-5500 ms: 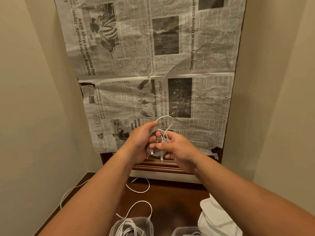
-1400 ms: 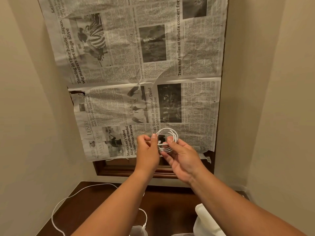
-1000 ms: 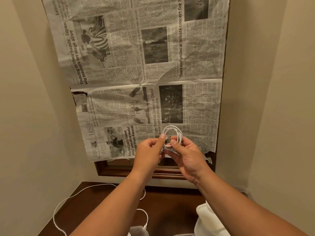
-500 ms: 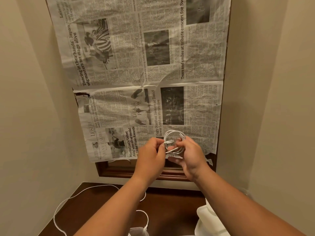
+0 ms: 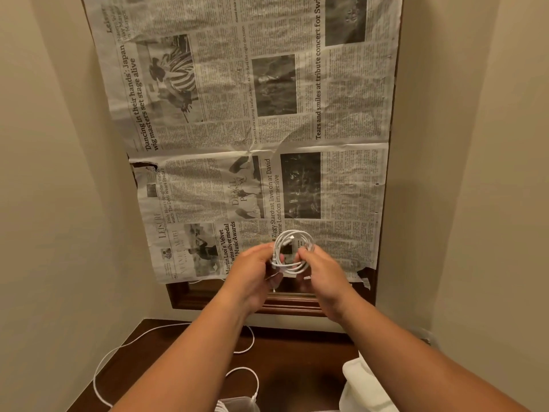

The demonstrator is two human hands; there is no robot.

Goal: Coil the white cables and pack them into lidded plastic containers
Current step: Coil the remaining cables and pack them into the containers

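Observation:
A small coil of white cable (image 5: 292, 250) is held up in front of the newspaper-covered wall. My left hand (image 5: 252, 270) pinches the coil's left side, and my right hand (image 5: 322, 273) grips its right side with curled fingers. A cable end lies across the top of the coil. At the bottom edge, the rim of a clear plastic container (image 5: 237, 403) shows, with white cable in it. A loose white cable (image 5: 124, 352) trails over the dark wooden table (image 5: 297, 382).
Newspaper sheets (image 5: 267, 129) cover a wood-framed panel on the back wall. Beige walls close in on both sides. A white plastic bag or lid stack (image 5: 365, 385) sits at the table's right, by my right forearm.
Both hands have kept working the coil at the same height; it has been turned and tightened, and the fingers have shifted round it. The view has drifted slightly.

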